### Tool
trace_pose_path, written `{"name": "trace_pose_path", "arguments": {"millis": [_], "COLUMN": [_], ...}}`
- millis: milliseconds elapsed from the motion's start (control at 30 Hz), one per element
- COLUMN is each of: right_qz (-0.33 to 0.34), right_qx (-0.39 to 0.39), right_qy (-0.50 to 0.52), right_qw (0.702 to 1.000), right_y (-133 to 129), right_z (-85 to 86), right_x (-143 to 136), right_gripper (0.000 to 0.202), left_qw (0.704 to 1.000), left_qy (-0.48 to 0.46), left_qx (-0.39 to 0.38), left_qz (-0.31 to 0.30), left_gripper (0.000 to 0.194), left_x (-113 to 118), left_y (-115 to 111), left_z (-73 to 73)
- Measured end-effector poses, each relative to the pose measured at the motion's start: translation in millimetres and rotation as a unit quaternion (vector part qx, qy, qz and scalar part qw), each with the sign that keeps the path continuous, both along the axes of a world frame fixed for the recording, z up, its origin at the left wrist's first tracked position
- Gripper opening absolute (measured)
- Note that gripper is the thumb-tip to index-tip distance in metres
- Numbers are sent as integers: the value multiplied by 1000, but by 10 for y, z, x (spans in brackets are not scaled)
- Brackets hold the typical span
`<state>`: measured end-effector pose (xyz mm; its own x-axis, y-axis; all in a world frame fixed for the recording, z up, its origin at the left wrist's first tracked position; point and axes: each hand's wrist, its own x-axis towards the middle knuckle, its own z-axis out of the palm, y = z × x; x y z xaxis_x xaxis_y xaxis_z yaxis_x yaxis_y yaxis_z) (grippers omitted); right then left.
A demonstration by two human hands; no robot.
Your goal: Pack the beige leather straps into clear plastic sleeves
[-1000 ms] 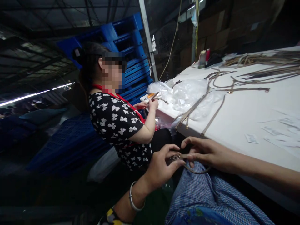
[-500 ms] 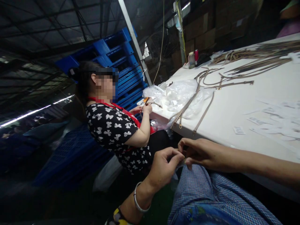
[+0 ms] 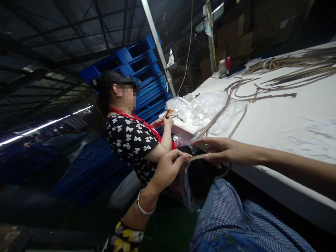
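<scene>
My left hand (image 3: pixel 169 169), with a silver bangle at the wrist, pinches a tan strap (image 3: pixel 197 158) between thumb and fingertips. The strap runs across to my right hand (image 3: pixel 223 151), whose fingers are closed on it near the table's front edge. Part of the strap curves below my right hand, above my checked clothing. A strip of clear plastic (image 3: pixel 185 185) hangs beneath my left hand.
White table (image 3: pixel 273 119) holds plastic bags (image 3: pixel 210 105), loose straps (image 3: pixel 278 95), a strap pile (image 3: pixel 288 63), a jar (image 3: pixel 222 69) and paper labels. A person (image 3: pixel 131 140) sits at its end, handling a strap. Blue pallets (image 3: pixel 149 87) stand behind.
My hands have moved apart and shifted up and left, and a length of strap now shows between them. The clear plastic under my left hand is more visible.
</scene>
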<state>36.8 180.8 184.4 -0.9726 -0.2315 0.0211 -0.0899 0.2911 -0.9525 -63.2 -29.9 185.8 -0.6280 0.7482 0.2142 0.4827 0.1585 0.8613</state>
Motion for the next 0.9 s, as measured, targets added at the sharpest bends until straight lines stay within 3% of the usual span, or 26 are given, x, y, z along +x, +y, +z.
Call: {"name": "trace_pose_path", "arguments": {"millis": [133,200,300,367,433,567,633,800,900], "right_qz": [51,56,23,-9,-13,48,63,32,42], "right_qx": [35,7,-35,-58,-69,-39,-20,-7,-46], "right_qy": [29,26,3,12,49,94,83,35,82], "right_qw": [998,998,999,998,996,994,994,999,995], "right_y": [-130,-48,147,160,27,-290,-278,-150,-304], "right_z": [442,504,453,465,581,879,888,745,907], "right_x": [-191,-203,-213,-279,-397,-592,-602,-629,-743], "right_gripper": [80,81,70,64,61,63,64,58,52], "left_qw": [998,995,990,990,991,990,990,982,980], "left_qy": [42,38,36,21,11,26,31,68,62], "left_qx": [53,84,101,90,94,137,134,127,161], "left_qz": [6,34,88,105,95,31,30,119,103], "left_gripper": [24,26,27,28,29,27,28,27,27], "left_x": [36,-54,-249,-325,-329,-297,-344,-523,-568], "left_y": [91,-24,-303,-395,-350,-182,-247,-497,-430], "left_z": [312,446,572,625,679,774,782,745,811]}}
